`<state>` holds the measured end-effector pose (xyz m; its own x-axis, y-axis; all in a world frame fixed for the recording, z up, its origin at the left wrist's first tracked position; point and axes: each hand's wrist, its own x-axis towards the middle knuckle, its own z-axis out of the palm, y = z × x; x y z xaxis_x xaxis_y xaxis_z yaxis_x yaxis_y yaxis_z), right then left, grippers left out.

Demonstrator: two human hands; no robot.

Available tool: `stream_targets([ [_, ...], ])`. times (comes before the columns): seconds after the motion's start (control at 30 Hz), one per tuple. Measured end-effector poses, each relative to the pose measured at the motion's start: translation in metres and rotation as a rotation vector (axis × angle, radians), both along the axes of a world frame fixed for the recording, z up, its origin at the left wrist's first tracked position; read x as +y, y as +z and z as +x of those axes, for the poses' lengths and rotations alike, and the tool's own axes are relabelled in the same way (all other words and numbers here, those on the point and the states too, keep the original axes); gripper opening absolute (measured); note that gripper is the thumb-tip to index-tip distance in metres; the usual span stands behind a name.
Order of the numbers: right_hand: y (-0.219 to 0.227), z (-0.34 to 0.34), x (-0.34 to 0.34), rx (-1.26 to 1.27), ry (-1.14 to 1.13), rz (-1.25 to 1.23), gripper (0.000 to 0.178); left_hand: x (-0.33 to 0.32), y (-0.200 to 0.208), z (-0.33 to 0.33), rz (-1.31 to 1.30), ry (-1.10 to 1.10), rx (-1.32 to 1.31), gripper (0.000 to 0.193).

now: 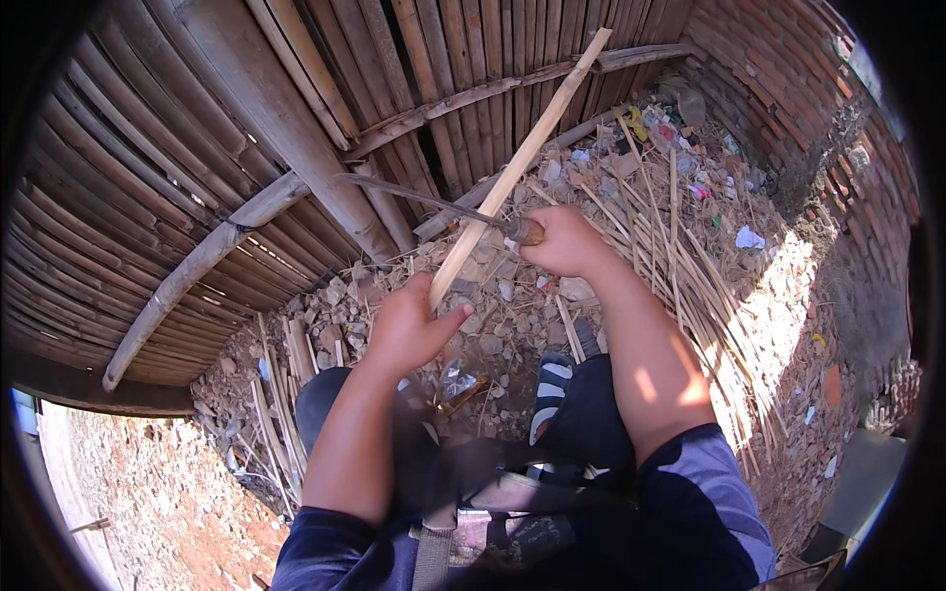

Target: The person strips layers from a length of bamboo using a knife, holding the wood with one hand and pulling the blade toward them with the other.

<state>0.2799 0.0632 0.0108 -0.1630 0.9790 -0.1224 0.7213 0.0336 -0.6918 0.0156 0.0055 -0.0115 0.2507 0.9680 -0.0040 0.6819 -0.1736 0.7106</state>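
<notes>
My left hand [402, 323] grips the lower end of a long pale split bamboo strip [540, 138], its thumb held out to the side. The strip slants up and away to the right. In my right hand [566, 241] is the wooden handle of a long, thin-bladed knife [419, 197], its dark blade pointing left. The blade crosses the strip a little above my left hand; I cannot tell whether it cuts into it. My right fist hides most of the handle.
A bamboo slat wall [473, 79] with round poles rises ahead and left. Long thin strips [690, 286] lie piled at my right, and more sticks [271, 424] at my left. Rubble and litter cover the ground below a brick wall [788, 89] on the right.
</notes>
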Motion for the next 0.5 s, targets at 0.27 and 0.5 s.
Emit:
stream_targets([
  [0.27,-0.005,-0.011,0.001,-0.237,-0.032,0.205,0.030,-0.009,0.001,-0.010,-0.030,0.008,-0.033,0.050],
  [0.5,-0.019,0.016,0.009,-0.013,-0.276,0.147,0.037,-0.006,0.005,-0.002,-0.076,0.004,0.010,0.047],
])
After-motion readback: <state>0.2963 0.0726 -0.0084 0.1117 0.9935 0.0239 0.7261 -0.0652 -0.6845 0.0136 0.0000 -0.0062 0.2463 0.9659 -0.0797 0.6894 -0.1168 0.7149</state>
